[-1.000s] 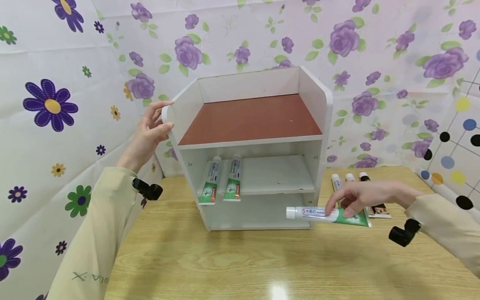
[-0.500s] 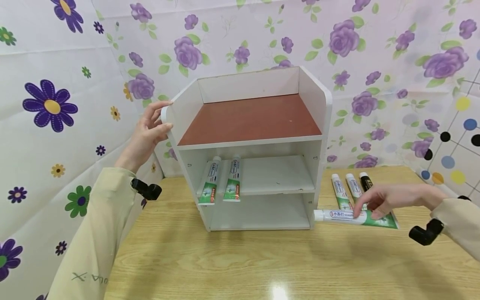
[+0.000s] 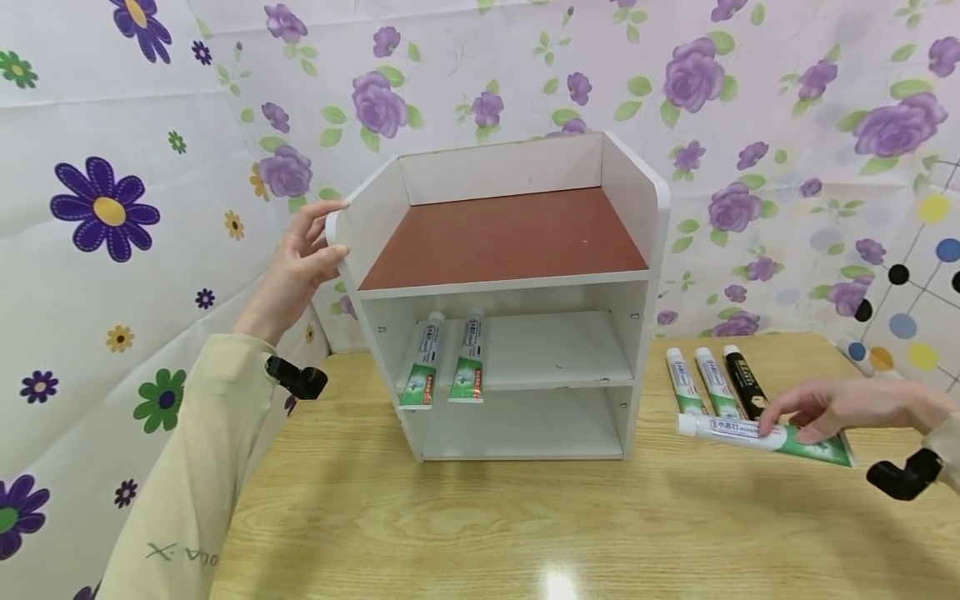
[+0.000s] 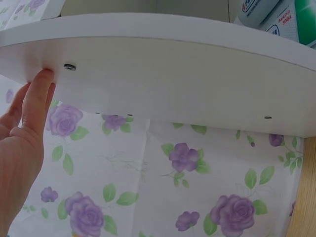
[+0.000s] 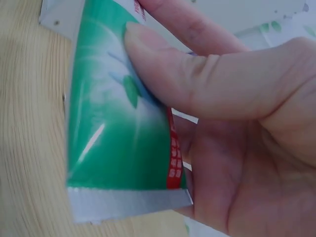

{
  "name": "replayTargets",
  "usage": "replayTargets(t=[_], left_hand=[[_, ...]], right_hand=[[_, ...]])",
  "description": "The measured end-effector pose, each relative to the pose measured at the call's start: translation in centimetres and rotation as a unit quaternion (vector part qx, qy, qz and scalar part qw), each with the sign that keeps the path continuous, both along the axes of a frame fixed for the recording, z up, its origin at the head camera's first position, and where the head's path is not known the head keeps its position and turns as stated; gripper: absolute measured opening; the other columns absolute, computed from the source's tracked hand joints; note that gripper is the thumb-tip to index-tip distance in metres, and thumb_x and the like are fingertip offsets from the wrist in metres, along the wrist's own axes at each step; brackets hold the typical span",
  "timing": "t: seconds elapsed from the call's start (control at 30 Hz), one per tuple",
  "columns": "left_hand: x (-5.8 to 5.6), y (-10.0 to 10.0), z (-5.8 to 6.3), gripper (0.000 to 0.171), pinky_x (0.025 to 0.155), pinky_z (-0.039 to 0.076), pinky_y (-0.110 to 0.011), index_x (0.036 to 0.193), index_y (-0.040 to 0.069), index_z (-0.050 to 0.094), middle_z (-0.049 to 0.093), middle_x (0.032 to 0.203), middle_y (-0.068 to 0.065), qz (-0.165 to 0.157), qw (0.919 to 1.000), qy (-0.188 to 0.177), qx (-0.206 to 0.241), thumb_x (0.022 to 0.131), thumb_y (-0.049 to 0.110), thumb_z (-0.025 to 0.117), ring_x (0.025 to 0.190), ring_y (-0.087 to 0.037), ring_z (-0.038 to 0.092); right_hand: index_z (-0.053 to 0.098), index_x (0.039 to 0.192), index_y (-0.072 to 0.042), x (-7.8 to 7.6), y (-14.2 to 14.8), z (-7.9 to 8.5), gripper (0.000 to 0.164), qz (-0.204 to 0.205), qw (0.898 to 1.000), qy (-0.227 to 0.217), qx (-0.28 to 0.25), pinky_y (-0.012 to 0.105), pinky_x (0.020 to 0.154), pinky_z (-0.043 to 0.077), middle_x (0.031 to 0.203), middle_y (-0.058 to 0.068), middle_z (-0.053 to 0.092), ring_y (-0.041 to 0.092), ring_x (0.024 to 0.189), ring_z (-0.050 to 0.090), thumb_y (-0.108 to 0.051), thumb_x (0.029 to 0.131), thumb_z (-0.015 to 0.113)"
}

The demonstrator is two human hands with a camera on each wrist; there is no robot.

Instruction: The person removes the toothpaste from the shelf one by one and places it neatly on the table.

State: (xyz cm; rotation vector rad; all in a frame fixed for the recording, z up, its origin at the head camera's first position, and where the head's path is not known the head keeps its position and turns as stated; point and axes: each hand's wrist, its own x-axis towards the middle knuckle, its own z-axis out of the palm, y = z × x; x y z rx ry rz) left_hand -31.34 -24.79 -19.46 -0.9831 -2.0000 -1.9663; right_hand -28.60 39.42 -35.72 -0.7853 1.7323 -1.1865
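My right hand (image 3: 840,410) pinches a white and green toothpaste tube (image 3: 731,429) between thumb and fingers, above the table at the right. The tube lies roughly level, its white cap pointing left; in the right wrist view its flat crimped end (image 5: 131,202) is close up. At the left, my left hand (image 3: 288,267) holds the upper front edge of the white cabinet's side panel (image 3: 348,233); the left wrist view shows its fingertips (image 4: 43,76) against the outer face. Two similar toothpaste tubes (image 3: 423,362) (image 3: 468,358) lie side by side on the cabinet's middle shelf (image 3: 555,350), caps to the back.
Right of the cabinet, two white and green tubes (image 3: 684,383) (image 3: 717,383) and a black tube (image 3: 744,379) lie in a row on the wooden table (image 3: 450,525), partly hidden by the held tube and hand. The cabinet has a reddish-brown top (image 3: 510,237). Flowered cloth (image 3: 525,75) hangs behind.
My right hand has carried the toothpaste tube rightwards, away from the cabinet front, uncovering more of the tubes on the table. My left hand stays on the cabinet.
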Motion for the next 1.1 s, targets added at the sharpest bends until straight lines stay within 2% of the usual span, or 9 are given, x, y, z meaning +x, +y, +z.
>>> replayTargets(t=[0.13, 0.2, 0.33, 0.57, 0.73, 0.8, 0.87, 1.03, 1.1], left_hand=[[0.1, -0.1, 0.1, 0.044, 0.068, 0.045, -0.027, 0.126, 0.020, 0.048, 0.038, 0.130, -0.010, 0.004, 1.0000, 0.003, -0.003, 0.088, -0.002, 0.051, 0.097, -0.020, 0.046], [0.1, -0.1, 0.1, 0.044, 0.068, 0.045, -0.026, 0.126, 0.020, 0.048, 0.039, 0.130, -0.010, 0.008, 0.9999, 0.005, -0.004, 0.088, -0.002, 0.051, 0.097, -0.021, 0.047], [0.0, -0.1, 0.2, 0.044, 0.069, 0.046, -0.027, 0.126, 0.020, 0.048, 0.038, 0.132, -0.010, 0.006, 0.9999, 0.009, -0.005, 0.088, -0.002, 0.051, 0.098, -0.021, 0.046], [-0.1, -0.1, 0.1, 0.044, 0.067, 0.044, -0.026, 0.126, 0.020, 0.048, 0.038, 0.130, -0.011, 0.003, 1.0000, 0.004, -0.002, 0.089, -0.003, 0.051, 0.097, -0.020, 0.046], [0.0, -0.1, 0.0, 0.044, 0.069, 0.045, -0.027, 0.126, 0.019, 0.047, 0.038, 0.131, -0.010, 0.006, 1.0000, 0.006, -0.001, 0.089, -0.003, 0.050, 0.099, -0.022, 0.046], [0.0, -0.1, 0.0, 0.044, 0.070, 0.046, -0.027, 0.127, 0.019, 0.047, 0.038, 0.130, -0.011, 0.007, 0.9999, 0.008, 0.000, 0.088, -0.002, 0.050, 0.100, -0.022, 0.047], [0.0, -0.1, -0.1, 0.044, 0.070, 0.046, -0.028, 0.127, 0.019, 0.047, 0.039, 0.130, -0.011, 0.008, 0.9999, 0.010, 0.000, 0.088, -0.002, 0.051, 0.099, -0.022, 0.047], [0.0, -0.1, -0.1, 0.044, 0.070, 0.046, -0.028, 0.127, 0.019, 0.046, 0.039, 0.130, -0.011, 0.004, 0.9999, 0.011, -0.001, 0.088, -0.002, 0.051, 0.099, -0.021, 0.047], [0.1, -0.1, -0.1, 0.045, 0.069, 0.046, -0.027, 0.128, 0.019, 0.046, 0.038, 0.130, -0.011, 0.002, 0.9999, 0.013, 0.001, 0.088, -0.002, 0.051, 0.099, -0.021, 0.047]], right_hand=[[0.044, 0.126, 0.006, -0.2, 1.2, -0.6, 0.033, -0.001, 1.000, -0.004, -0.023, 0.030, 0.061, 0.038, 0.123, 0.008, 0.045, 0.013, 0.083, 0.047, 0.007, 0.094, 0.035], [0.043, 0.128, 0.004, -0.2, 1.9, -0.9, 0.035, -0.019, 1.000, 0.010, -0.022, 0.029, 0.064, 0.041, 0.123, -0.002, 0.046, 0.010, 0.089, 0.048, 0.006, 0.094, 0.035], [0.041, 0.132, -0.001, -0.3, 2.9, -1.8, 0.037, -0.073, 0.996, 0.048, -0.015, 0.031, 0.057, 0.040, 0.123, -0.018, 0.042, 0.010, 0.080, 0.049, 0.003, 0.095, 0.036], [0.035, 0.138, -0.011, -0.6, 3.6, -3.3, 0.044, -0.147, 0.987, 0.056, -0.041, 0.033, 0.049, 0.045, 0.118, 0.004, 0.044, 0.019, 0.066, 0.053, 0.000, 0.096, 0.037], [0.035, 0.139, -0.016, -0.8, 3.8, -4.1, 0.046, -0.170, 0.980, 0.065, -0.077, 0.039, 0.045, 0.028, 0.119, -0.006, 0.046, 0.016, 0.063, 0.052, 0.001, 0.096, 0.036], [0.036, 0.139, -0.016, -0.8, 3.8, -4.4, 0.046, -0.192, 0.975, 0.078, -0.077, 0.036, 0.044, 0.032, 0.118, -0.007, 0.046, 0.018, 0.067, 0.053, 0.000, 0.096, 0.037], [0.038, 0.138, -0.016, -0.8, 3.8, -4.9, 0.045, -0.226, 0.966, 0.105, -0.064, 0.038, 0.044, 0.028, 0.118, -0.009, 0.043, 0.017, 0.058, 0.046, -0.002, 0.096, 0.040], [0.041, 0.136, -0.016, -0.9, 3.9, -6.3, 0.044, -0.320, 0.933, 0.160, -0.031, 0.043, 0.049, 0.024, 0.129, 0.021, 0.027, 0.024, 0.050, 0.019, -0.006, 0.094, 0.048], [0.038, 0.138, -0.017, -1.2, 4.0, -6.7, 0.046, -0.345, 0.924, 0.164, -0.026, 0.042, 0.048, 0.026, 0.128, 0.032, 0.019, 0.025, 0.050, 0.019, -0.009, 0.094, 0.049]])
